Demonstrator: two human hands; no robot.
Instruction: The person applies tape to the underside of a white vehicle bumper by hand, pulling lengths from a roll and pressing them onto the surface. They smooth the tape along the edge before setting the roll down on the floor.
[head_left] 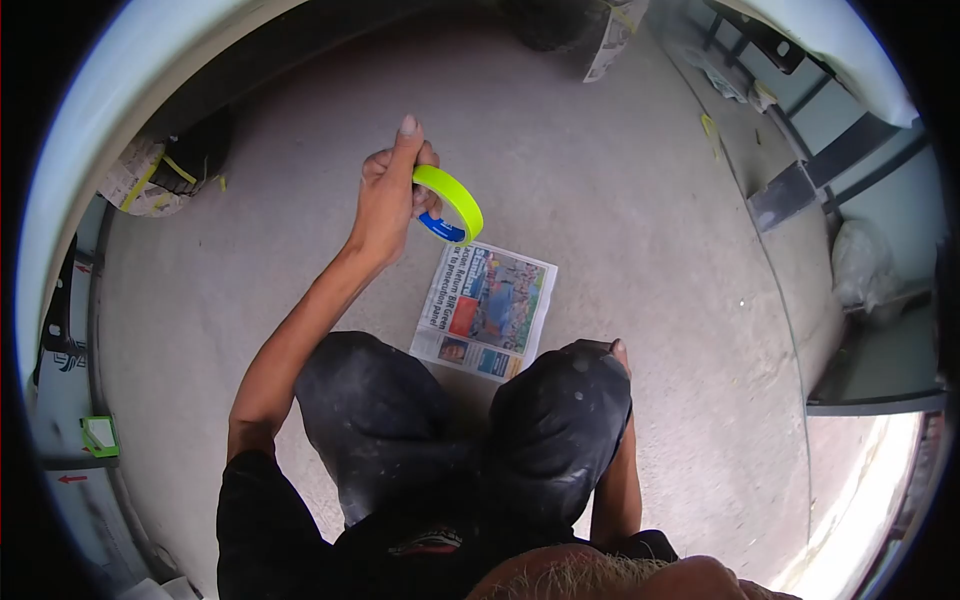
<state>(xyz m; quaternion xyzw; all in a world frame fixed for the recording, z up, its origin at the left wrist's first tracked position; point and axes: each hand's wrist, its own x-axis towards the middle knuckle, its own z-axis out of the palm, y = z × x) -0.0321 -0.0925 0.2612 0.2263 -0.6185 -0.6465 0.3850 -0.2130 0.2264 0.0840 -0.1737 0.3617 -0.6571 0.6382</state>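
My left hand (402,180) is raised in front of me, thumb pointing up. Its fingers are curled through a roll of bright yellow-green masking tape (472,205) with a blue inner core. Below the roll, a folded newspaper (485,315) lies on the floor just in front of my knees. Only a bit of my right hand (621,354) shows, at the outer side of my right knee (565,400). The rest of that hand is hidden behind the knee, so its grip cannot be made out.
Concrete floor (640,200) spreads around me. Newspaper-covered round objects with yellow tape stand at the upper left (150,185) and top (612,40). A thin cable (775,270) runs along the right. Clear plastic (862,262) and dark metal parts (785,195) are at the right edge.
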